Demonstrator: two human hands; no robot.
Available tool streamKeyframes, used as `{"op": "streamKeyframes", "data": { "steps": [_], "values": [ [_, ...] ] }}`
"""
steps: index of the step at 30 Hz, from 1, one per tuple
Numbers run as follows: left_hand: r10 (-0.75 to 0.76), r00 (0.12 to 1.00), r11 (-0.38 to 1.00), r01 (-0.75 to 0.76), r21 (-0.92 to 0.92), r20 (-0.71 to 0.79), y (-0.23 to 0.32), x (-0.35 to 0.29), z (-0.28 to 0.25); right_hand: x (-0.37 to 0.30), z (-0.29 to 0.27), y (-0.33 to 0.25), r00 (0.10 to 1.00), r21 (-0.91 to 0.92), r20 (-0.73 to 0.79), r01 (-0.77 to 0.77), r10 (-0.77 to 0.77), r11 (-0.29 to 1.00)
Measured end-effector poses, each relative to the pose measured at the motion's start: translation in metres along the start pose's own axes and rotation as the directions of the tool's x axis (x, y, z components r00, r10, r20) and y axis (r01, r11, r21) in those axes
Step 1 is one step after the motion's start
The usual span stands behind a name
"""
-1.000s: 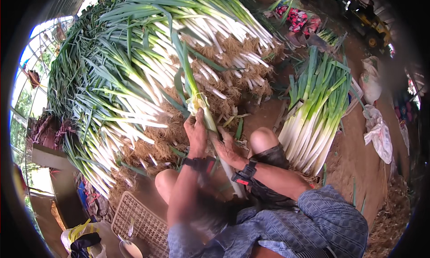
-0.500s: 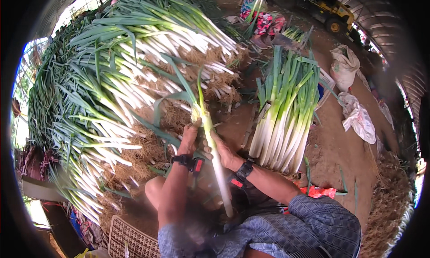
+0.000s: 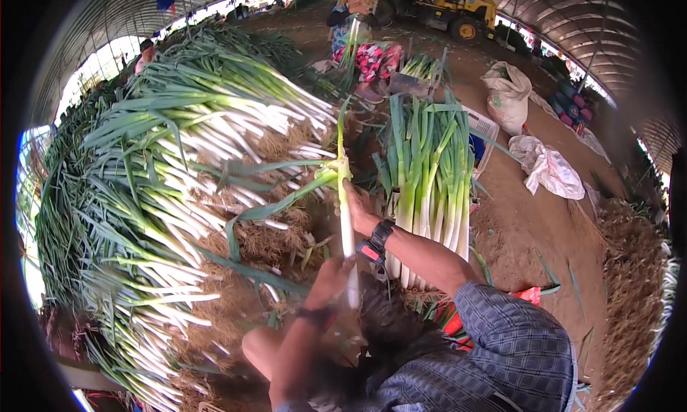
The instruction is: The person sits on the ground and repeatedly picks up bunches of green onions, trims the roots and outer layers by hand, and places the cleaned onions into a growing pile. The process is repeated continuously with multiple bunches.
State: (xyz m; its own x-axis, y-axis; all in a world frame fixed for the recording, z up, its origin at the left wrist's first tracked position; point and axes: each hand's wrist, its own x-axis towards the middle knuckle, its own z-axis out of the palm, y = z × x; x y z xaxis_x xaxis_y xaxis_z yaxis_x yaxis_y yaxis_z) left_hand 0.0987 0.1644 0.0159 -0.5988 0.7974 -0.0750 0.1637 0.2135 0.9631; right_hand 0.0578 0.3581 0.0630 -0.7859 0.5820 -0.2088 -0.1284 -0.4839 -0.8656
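Note:
My right hand (image 3: 359, 206) is closed round the upper white shank of a long green onion (image 3: 346, 229), which stands nearly upright in front of me. Its green leaves spread above the grip, and some peeled leaves (image 3: 275, 204) hang off to the left. Beside the lower shank is my left hand (image 3: 330, 280), smeared by motion, so its fingers cannot be made out. To the right, a row of green onions (image 3: 429, 190) with clean white shanks stands close together, leaves pointing away. A great heap of green onions with roots (image 3: 193, 147) covers the ground on my left.
Another person (image 3: 365, 47) sits at the far side with green onions. White sacks (image 3: 547, 165) lie on the dirt floor to the right, near a light crate (image 3: 483, 129). A yellow wheeled machine (image 3: 451, 18) stands at the back. Something red (image 3: 452, 322) lies by my right arm.
My left hand has dropped from the top of the shank to near its lower end. Leaves have come away from the onion to the left. The view has tilted up and swung right.

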Motion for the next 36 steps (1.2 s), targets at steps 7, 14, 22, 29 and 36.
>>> {"op": "streamKeyframes", "data": {
  "steps": [7, 14, 22, 29, 36],
  "values": [
    [0.045, 0.996, 0.997, -0.050, -0.054, -0.081, -0.002, 0.001, -0.001, 0.018, -0.007, -0.003, 0.998, 0.047, -0.012, -0.067, 0.067, 0.997],
    [0.112, 0.979, 0.975, -0.142, -0.172, -0.171, 0.009, 0.015, -0.015, -0.083, -0.006, 0.038, 0.983, -0.173, 0.145, -0.088, 0.114, 0.981],
    [0.212, 0.977, 0.977, -0.212, -0.008, -0.040, 0.028, 0.009, 0.002, -0.066, -0.056, -0.011, 0.993, -0.139, 0.092, 0.093, -0.081, 0.986],
    [0.054, 0.998, 0.979, -0.052, -0.197, 0.008, 0.051, -0.017, 0.000, -0.021, -0.088, -0.059, 0.988, -0.251, -0.006, 0.149, -0.156, 0.956],
    [0.400, 0.917, 0.893, -0.387, 0.229, -0.011, -0.010, -0.019, 0.012, -0.011, -0.100, -0.031, 0.986, -0.342, 0.041, 0.164, -0.159, 0.925]
  ]
}}
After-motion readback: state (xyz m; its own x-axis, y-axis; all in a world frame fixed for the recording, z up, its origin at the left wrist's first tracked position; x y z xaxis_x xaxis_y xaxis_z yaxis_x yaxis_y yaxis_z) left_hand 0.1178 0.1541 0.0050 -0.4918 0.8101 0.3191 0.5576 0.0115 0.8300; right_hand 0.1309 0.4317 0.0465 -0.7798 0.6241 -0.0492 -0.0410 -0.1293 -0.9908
